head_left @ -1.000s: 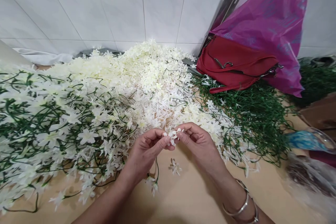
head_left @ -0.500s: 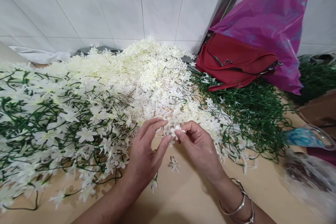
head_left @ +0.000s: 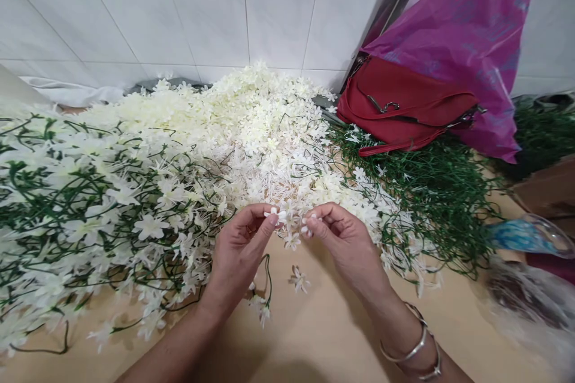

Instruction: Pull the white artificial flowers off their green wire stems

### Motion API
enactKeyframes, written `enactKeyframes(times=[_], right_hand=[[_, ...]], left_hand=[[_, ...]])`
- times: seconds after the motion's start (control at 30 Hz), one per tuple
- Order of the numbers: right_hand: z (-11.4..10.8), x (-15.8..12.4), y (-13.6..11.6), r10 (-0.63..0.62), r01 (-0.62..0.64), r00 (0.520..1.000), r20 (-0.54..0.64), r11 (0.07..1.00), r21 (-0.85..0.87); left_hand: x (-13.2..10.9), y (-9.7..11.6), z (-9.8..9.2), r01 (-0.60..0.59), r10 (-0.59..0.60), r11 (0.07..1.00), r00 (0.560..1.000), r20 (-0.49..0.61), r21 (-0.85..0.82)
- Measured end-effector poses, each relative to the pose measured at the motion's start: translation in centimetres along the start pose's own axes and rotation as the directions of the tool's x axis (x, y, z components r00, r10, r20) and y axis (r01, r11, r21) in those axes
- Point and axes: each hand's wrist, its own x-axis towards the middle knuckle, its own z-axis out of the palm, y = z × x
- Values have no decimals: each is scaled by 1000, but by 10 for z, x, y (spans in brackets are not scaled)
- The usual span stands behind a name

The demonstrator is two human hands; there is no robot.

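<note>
My left hand (head_left: pixel 238 248) pinches a small white artificial flower (head_left: pixel 277 215) between thumb and forefinger. Just across a narrow gap, my right hand (head_left: pixel 348 245) grips another white flower piece (head_left: pixel 306 228), partly covered by the fingertips. Loose white petals lie on the table between and behind the fingers. Below them sits a single loose blossom (head_left: pixel 299 280). A green stem with blossoms (head_left: pixel 264 311) lies beside my left wrist. Farther back spreads a big heap of cream-white flower heads (head_left: pixel 260 114).
Green-stemmed white flowers (head_left: pixel 112 221) pile up on the left. To the right are bare green stems (head_left: pixel 440 197), a red handbag (head_left: pixel 399 102) and a purple plastic bag (head_left: pixel 476 42). A clear plastic bag (head_left: pixel 530 299) lies at the right edge of the tan tabletop (head_left: pixel 314 341).
My left thumb and fingers, apart before, have closed on a white flower piece. A gap now separates the two hands' fingertips. My right hand keeps its pinch.
</note>
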Motion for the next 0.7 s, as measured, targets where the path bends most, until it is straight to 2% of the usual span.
enactKeyframes(times=[0.1, 0.17, 0.37, 0.57, 0.7], right_hand=[[-2, 0, -1, -229, 195, 956, -185, 963, -183], [-2, -2, 0, -293, 230, 934, -206, 932, -281], [-1, -7, 1, -287, 225, 949, -131, 906, -358], [-2, -5, 3, -275, 222, 958, -87, 897, -383], [-1, -3, 4, -256, 198, 961, -106, 903, -382]], left_hand=[[0, -1, 2, 66, -64, 995, 998, 21, -78], [0, -2, 4, 81, -78, 994, 996, 45, -70], [-2, -1, 3, 69, -69, 998, 996, 58, 1], [-3, 0, 4, 92, -88, 995, 991, 101, -38], [-3, 0, 5, 45, -39, 997, 994, 104, -59]])
